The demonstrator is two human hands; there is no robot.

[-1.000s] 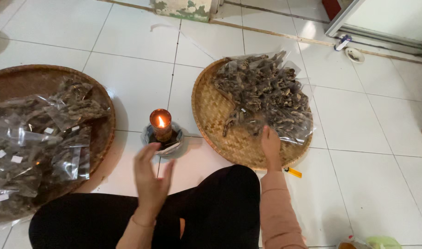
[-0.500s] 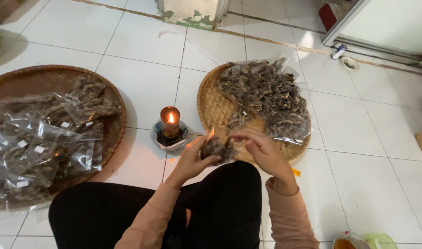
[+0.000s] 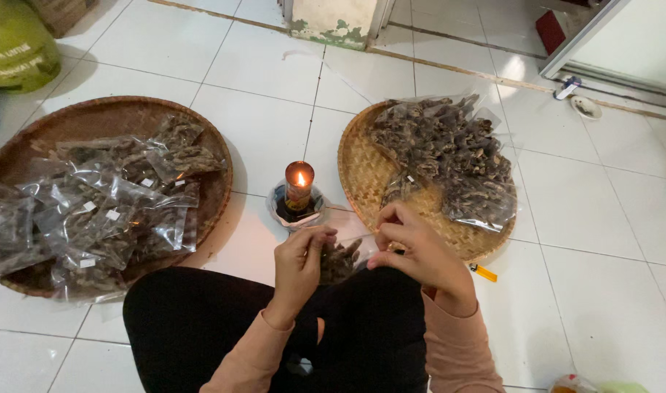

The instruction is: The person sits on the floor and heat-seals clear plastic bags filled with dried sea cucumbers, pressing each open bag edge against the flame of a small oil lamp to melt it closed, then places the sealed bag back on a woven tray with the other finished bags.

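Both hands hold one small clear plastic bag of dark dried pieces (image 3: 340,260) just above my lap. My left hand (image 3: 300,266) pinches its left edge and my right hand (image 3: 413,251) grips its right edge. Directly beyond the bag, a lit candle (image 3: 299,186) stands in a small dish on the floor. A light woven tray (image 3: 362,175) to the right carries a heap of similar clear bags (image 3: 449,156). A dark round tray (image 3: 115,116) to the left holds several filled bags (image 3: 107,207).
I sit on white floor tiles with black-clad legs (image 3: 202,327) folded in front. A yellow lighter (image 3: 483,273) lies by the light tray. A green gas cylinder (image 3: 16,44) stands at the far left, a wall base (image 3: 333,22) at the top.
My right hand left the light tray with a small bag and my left hand came in to meet it. Both now hold the bag near the candle.
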